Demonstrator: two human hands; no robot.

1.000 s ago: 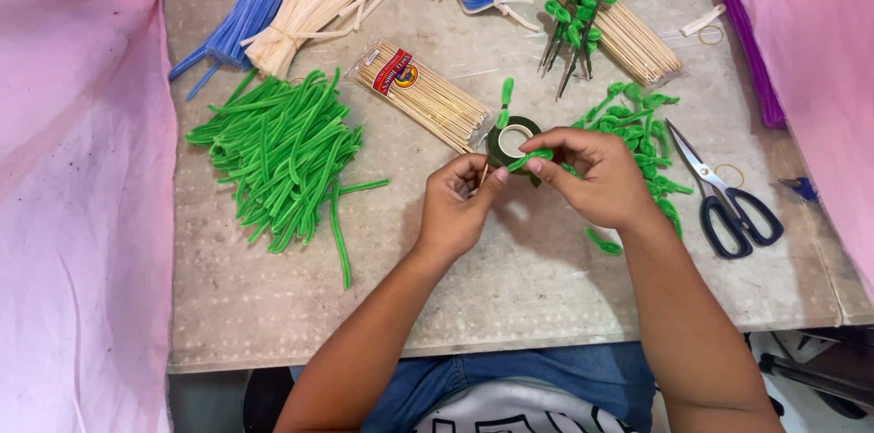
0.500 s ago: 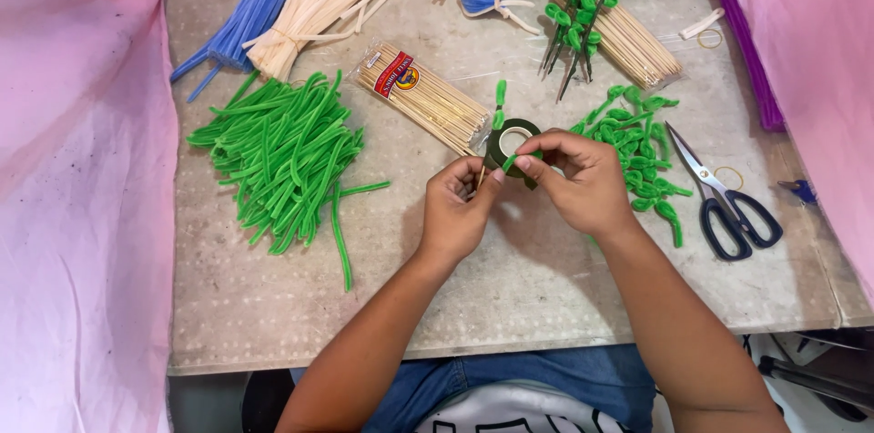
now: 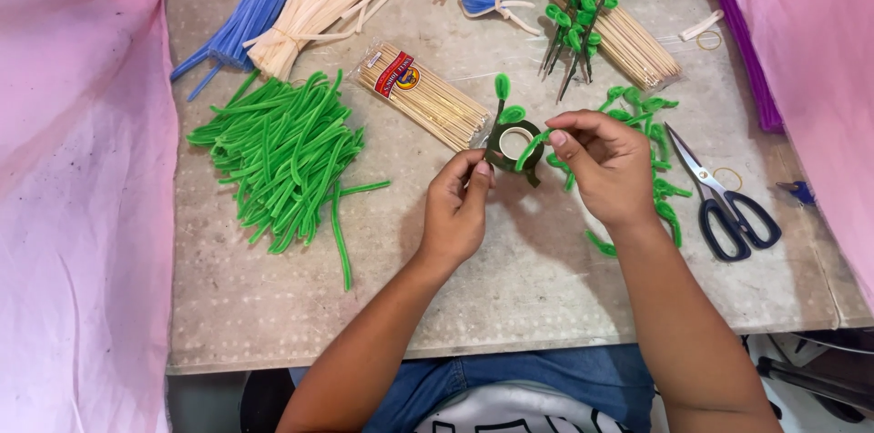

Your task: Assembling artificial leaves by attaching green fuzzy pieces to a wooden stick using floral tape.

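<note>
Near frame centre, our left hand [image 3: 458,205] and right hand [image 3: 605,164] have lifted slightly higher on the desk [image 3: 546,278]; fingers pinch the dark green tape roll [image 3: 515,149] and green leaf stem [image 3: 503,96], wrapping ongoing. Scissors [image 3: 724,196] right, green pipe cleaners [image 3: 282,155] left.

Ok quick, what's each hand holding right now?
Left hand: closed, pinching the dark green tape roll.
Right hand: closed, fingertips pinching a green leaf-shaped pipe cleaner at the roll.
</note>
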